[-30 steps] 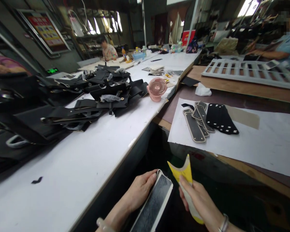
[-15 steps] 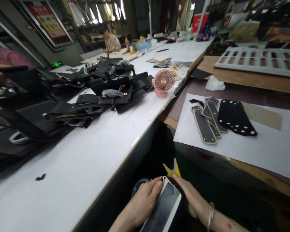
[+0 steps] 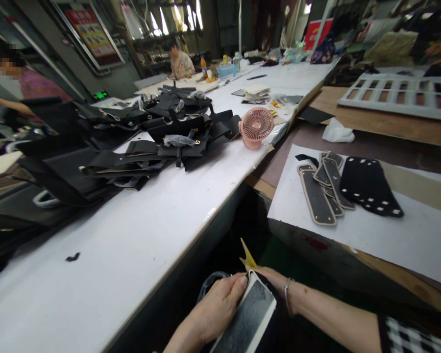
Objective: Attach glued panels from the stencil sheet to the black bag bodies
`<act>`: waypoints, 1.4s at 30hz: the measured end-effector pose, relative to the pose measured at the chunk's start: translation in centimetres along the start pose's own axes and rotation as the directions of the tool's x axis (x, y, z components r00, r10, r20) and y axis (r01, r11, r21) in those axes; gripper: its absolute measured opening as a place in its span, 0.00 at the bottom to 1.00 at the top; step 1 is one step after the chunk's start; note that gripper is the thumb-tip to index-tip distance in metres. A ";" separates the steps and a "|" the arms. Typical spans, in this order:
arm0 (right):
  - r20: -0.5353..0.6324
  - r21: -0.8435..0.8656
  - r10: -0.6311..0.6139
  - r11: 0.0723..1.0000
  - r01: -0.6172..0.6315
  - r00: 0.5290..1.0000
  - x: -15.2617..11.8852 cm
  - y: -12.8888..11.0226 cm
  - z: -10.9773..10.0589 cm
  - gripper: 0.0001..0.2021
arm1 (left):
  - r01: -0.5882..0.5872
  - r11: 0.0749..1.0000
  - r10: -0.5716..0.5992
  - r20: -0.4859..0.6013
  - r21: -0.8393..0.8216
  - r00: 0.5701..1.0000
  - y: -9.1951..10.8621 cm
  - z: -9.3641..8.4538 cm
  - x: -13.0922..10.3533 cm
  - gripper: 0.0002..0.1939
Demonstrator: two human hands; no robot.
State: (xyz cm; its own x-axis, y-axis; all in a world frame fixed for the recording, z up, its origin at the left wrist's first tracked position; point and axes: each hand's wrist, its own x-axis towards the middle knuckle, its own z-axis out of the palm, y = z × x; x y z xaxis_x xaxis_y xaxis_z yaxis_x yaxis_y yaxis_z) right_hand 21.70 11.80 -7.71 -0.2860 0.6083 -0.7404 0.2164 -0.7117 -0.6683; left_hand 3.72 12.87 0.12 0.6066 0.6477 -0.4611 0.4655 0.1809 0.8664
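Left hand (image 3: 216, 309) closed on a dark panel (image 3: 248, 314), right hand (image 3: 267, 277) behind it with a yellow strip (image 3: 247, 256).
The left thumb presses by the panel's pale top corner, its fingers passing out of sight behind; the right fingers are mostly hidden, though they seem curled about the strip, whose pointed end sticks up past the corner. The panel slants low in front of the person, beside the white table (image 3: 139, 240), its lower end out of view. Should the right hand slip, that point could scuff the panel's edge or jab the left hand — both are close — and a loose left grip might let the panel twist. Farther out, black bags (image 3: 187, 147) lie heaped near a pink fan (image 3: 257, 126); grey straps (image 3: 318, 196) lie on paper (image 3: 422, 235) to the right.
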 end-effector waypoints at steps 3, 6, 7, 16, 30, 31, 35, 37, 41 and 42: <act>-0.076 -0.161 -0.106 0.983 0.092 0.992 -1.6 -2.0 -4.9 0.12 | -0.029 1.000 0.029 -0.058 0.000 0.998 -0.1 0.0 -0.2 0.24; 0.075 -0.302 -0.121 0.943 0.138 0.990 -3.8 -5.0 -10.0 0.19 | -0.059 0.998 0.059 -0.067 0.001 0.996 -0.4 0.0 -0.2 0.24; 0.170 -0.390 -0.104 0.906 0.163 0.980 -4.4 -6.2 -11.1 0.21 | -0.047 0.999 0.046 -0.078 -0.007 0.996 -0.6 0.0 -0.1 0.23; 0.406 -0.905 -0.348 -0.022 0.425 0.845 -2.5 -12.4 -6.2 0.27 | 0.070 0.983 -0.112 -0.261 -0.167 0.959 -2.4 1.0 0.4 0.46; 0.700 -0.687 -0.281 -0.517 0.511 0.657 -0.8 -13.7 -3.9 0.28 | -0.020 0.998 0.034 -0.268 0.057 0.963 -0.3 0.5 -0.2 0.21; 0.700 -0.685 -0.275 -0.521 0.510 0.659 -0.9 -13.7 -3.8 0.27 | -0.021 0.997 0.039 -0.262 0.071 0.964 -0.2 0.5 -0.3 0.21; 0.693 -0.687 -0.257 -0.519 0.509 0.673 -1.3 -13.5 -3.7 0.25 | -0.050 0.995 0.070 -0.249 0.086 0.966 0.0 0.6 -0.5 0.20; 0.680 -0.699 -0.260 -0.511 0.500 0.686 -1.5 -13.2 -3.7 0.25 | -0.078 0.992 0.101 -0.243 0.102 0.965 0.1 0.6 -0.5 0.20; 0.644 -0.733 -0.271 -0.487 0.475 0.716 -1.9 -12.7 -3.7 0.25 | -0.089 0.985 0.122 -0.233 0.147 0.965 0.6 0.6 -0.5 0.20; 0.634 -0.741 -0.270 -0.481 0.469 0.724 -2.0 -12.6 -3.7 0.25 | -0.082 0.984 0.118 -0.230 0.161 0.966 0.7 0.6 -0.5 0.19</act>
State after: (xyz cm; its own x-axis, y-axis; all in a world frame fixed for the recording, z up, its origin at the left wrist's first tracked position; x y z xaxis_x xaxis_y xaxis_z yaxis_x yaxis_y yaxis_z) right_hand 23.04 20.88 1.93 -0.8577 0.4097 -0.3106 0.4530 0.8880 -0.0796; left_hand 4.14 12.24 0.78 0.4925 0.8172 -0.2993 0.5121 0.0059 0.8589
